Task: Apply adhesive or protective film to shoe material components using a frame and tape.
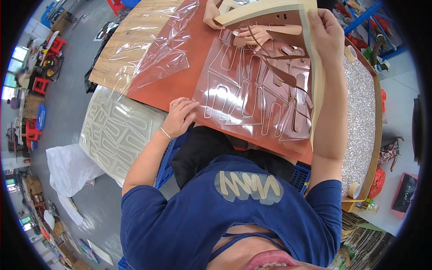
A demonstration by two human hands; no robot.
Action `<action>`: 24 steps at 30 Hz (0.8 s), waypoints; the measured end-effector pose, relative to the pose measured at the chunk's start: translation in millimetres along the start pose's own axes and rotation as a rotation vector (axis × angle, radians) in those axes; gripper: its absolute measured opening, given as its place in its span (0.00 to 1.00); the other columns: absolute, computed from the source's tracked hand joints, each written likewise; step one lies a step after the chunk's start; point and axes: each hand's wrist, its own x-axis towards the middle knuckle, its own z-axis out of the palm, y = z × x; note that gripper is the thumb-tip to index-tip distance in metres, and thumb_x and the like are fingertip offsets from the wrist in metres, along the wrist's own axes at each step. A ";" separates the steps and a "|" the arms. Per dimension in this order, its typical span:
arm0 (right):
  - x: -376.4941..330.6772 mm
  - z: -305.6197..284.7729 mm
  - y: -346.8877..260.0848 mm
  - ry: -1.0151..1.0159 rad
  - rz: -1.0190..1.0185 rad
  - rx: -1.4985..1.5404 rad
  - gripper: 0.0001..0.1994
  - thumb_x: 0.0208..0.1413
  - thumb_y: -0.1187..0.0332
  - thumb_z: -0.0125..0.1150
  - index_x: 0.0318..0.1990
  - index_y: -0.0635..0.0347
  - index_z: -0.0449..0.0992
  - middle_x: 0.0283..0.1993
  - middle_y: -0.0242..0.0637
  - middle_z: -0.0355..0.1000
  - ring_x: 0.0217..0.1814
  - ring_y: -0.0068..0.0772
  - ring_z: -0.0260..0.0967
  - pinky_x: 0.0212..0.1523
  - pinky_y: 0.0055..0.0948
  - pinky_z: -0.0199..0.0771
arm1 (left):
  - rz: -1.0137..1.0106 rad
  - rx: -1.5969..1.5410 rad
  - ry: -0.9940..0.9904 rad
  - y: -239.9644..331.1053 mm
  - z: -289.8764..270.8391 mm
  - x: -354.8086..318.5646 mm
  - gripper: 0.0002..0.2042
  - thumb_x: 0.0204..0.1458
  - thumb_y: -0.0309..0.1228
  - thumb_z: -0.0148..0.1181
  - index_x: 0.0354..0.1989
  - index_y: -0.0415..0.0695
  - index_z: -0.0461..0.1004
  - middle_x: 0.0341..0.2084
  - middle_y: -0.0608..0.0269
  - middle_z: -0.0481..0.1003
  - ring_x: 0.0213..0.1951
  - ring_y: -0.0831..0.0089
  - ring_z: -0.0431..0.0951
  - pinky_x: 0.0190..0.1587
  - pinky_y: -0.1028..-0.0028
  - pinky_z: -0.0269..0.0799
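While the right hand gripped the pale backing strip, lifted off the cut brown sheet on the table's near edge, the left hand lay open, pinning that sheet. Peeling low and slowly would likely have kept the cut shapes seated. Another person's hands worked opposite.

Left hand flat, fingers spread, palm down; right hand raised, arm outstretched, grip closed.

Two tape rolls, four hands, one brown sheet
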 end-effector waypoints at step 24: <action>-302.8 3.0 7.2 -0.476 -0.059 -0.336 0.22 0.48 0.67 0.62 0.51 0.66 0.68 0.51 0.51 0.66 0.52 0.51 0.66 0.51 0.43 0.67 | -0.554 -1.713 0.036 163.7 3.7 123.4 0.22 0.55 0.16 0.44 0.60 0.41 0.55 0.49 0.39 0.69 0.51 0.54 0.73 0.50 0.59 0.75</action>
